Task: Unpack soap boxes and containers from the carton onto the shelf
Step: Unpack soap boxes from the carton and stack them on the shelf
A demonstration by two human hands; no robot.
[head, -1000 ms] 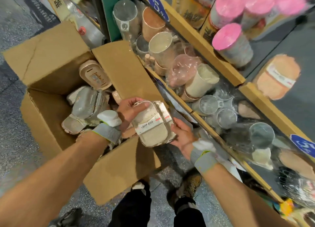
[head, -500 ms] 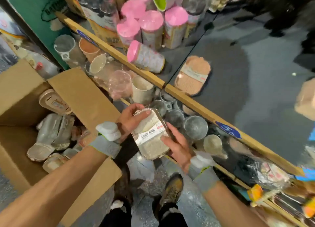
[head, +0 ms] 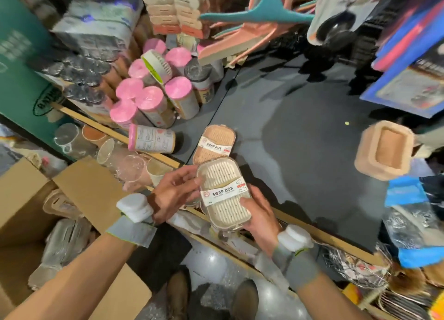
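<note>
— Both hands have been lifting the cream soap box (head: 224, 192) up from beside the carton (head: 28, 199) and out over the dark shelf (head: 300, 151), haven't they?

— Yes; the carton is now sitting low and left of the left hand (head: 174, 193), with more wrapped soap boxes (head: 62, 245) lying inside it.

— How are the hands holding the box?

— The left hand is closing its fingers on the box's left edge, thumb and fingertips curling onto the upper corner. The right hand (head: 260, 217) is cupping the lower right side, thumb pressing on the ribbed face just under the white label band. So the box is sitting between the two hands, tilted, label facing up.

— And beyond the hands?

— Just past the fingertips a tan soap box (head: 215, 143) is lying flat on the shelf, its near end touching or tucked under the held one; I cannot tell which. Farther left, pink-lidded containers (head: 153, 98) are standing in a cluster, one lying on its side.
</note>
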